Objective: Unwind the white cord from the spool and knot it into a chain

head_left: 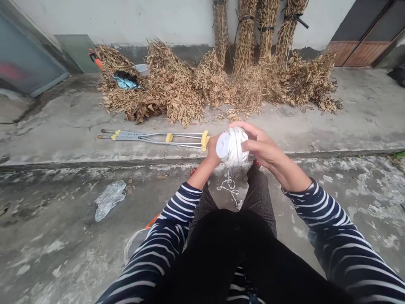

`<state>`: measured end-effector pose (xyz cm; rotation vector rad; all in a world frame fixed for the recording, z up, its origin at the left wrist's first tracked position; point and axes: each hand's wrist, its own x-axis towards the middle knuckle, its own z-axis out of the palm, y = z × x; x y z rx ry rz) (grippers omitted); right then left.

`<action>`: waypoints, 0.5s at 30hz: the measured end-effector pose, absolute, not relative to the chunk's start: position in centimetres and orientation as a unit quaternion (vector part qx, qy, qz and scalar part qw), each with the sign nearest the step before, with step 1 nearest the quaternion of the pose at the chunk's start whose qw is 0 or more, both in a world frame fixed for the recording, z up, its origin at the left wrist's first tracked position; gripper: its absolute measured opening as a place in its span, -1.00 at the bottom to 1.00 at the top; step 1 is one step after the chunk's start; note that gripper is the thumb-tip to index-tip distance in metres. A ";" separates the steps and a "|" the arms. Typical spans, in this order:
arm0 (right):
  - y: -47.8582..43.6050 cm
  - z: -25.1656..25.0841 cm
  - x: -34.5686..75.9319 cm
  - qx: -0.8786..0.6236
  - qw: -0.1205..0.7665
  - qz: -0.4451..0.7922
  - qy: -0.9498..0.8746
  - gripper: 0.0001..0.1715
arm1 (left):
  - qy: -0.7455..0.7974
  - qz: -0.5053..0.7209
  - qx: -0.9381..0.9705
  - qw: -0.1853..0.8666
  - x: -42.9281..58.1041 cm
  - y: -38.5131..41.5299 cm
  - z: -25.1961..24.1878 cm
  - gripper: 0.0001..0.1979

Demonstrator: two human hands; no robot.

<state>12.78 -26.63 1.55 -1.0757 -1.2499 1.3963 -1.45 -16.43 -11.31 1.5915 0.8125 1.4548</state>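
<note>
1. White cord, wound into a thick roll (236,147), sits between the two hands; its pale disc-shaped end (222,145) faces the left.
2. Left hand (213,145): grasping the roll from its left side, most fingers hidden behind it.
3. Right hand (261,143): grasping the roll from the right, fingers curved over the top and thumb pressed against its side.
4. Below the hands, a loose strand (230,185) lies looped on the concrete between the person's legs.
5. Left of the left hand, metal crutches (126,136) with yellow pads lie along the ledge (63,147).
6. Beyond both hands, dried plants (180,90) are heaped against the wall, with tied bundles (244,38) upright behind.
7. Lower left of the left hand lies a crumpled clear plastic bag (109,200).
</note>
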 end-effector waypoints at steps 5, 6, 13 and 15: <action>-26.5 1.7 13.6 -0.456 0.494 0.583 -0.455 -0.34 | 0.351 0.553 0.616 0.438 -0.5 -17.3 -10.6 -0.63; -26.5 1.6 13.7 -0.459 0.499 0.583 -0.448 -0.34 | 0.350 0.554 0.603 0.454 -0.1 -17.4 -10.5 -0.63; -26.1 0.8 14.1 -0.479 0.495 0.574 -0.442 -0.32 | 0.392 0.516 0.515 0.561 1.8 -17.2 -10.0 -0.68; -26.2 0.6 13.9 -0.485 0.492 0.570 -0.444 -0.31 | 0.396 0.504 0.495 0.586 2.1 -16.9 -9.9 -0.70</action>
